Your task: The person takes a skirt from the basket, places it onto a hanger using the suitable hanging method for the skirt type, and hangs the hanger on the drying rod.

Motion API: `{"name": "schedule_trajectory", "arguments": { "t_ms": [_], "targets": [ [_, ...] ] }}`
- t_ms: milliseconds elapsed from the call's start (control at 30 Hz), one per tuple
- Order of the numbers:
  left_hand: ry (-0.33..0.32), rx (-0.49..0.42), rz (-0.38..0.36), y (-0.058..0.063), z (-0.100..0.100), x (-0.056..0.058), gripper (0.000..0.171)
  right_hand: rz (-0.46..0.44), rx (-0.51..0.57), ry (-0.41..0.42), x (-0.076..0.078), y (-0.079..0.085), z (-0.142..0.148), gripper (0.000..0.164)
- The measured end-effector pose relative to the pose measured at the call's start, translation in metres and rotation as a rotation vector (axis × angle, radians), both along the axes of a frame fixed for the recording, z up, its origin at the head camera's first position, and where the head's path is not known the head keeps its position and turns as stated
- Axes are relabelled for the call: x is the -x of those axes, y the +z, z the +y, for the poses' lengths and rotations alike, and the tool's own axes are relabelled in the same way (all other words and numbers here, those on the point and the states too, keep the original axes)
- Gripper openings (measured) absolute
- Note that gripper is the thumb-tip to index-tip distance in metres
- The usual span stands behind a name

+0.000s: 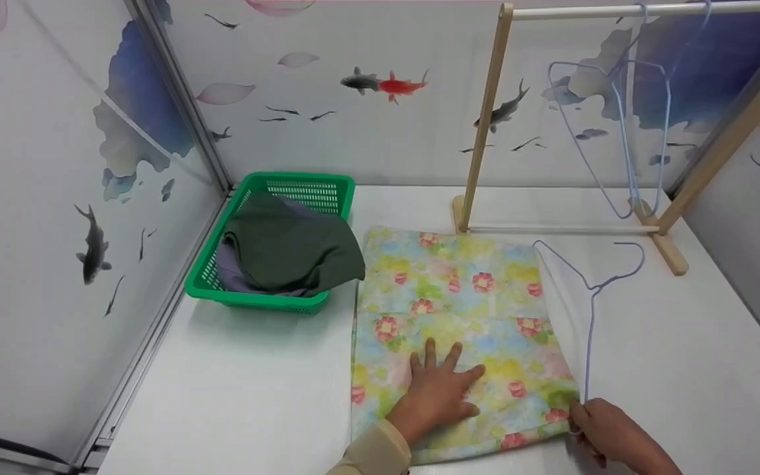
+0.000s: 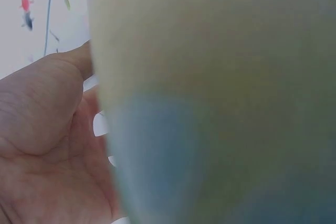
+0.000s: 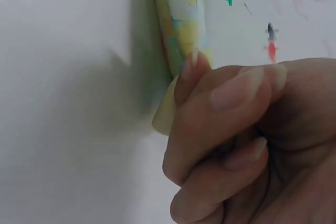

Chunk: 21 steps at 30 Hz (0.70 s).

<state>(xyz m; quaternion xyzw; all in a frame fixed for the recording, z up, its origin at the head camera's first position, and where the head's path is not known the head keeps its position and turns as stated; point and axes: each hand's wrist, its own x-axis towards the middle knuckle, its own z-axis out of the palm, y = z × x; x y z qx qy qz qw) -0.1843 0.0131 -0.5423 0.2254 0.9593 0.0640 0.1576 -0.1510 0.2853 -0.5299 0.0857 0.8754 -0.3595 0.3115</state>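
Note:
A floral cloth in yellow, blue and pink lies spread on the white table, with a layer edge running across its middle. My left hand presses on its lower half, fingers spread. In the left wrist view, blurred fabric hides much of that hand. At the cloth's lower right corner, my right hand pinches the edge with curled fingers. A pale blue wire hanger lies along the cloth's right side, partly covered by it, one arm running to the right hand. The right wrist view shows curled fingers at the cloth's edge.
A green basket stands at the back left, holding dark green and purplish fabric. Part of the fabric hangs over its right rim. Behind the hanger stands a wooden rack with more blue hangers on its top rail. Printed walls enclose the table.

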Motion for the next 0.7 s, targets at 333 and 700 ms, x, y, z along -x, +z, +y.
{"name": "schedule_trajectory", "arguments": {
  "t_ms": [333, 700],
  "targets": [
    [0.003, -0.002, -0.013, 0.002, 0.000, 0.001, 0.064, -0.047, 0.239, 0.060, 0.015, -0.004, 0.020, 0.033],
    [-0.003, -0.022, -0.015, 0.000, -0.002, 0.001, 0.064, -0.160, 0.387, 0.157, 0.002, -0.004, 0.037, 0.032]
  ]
}}
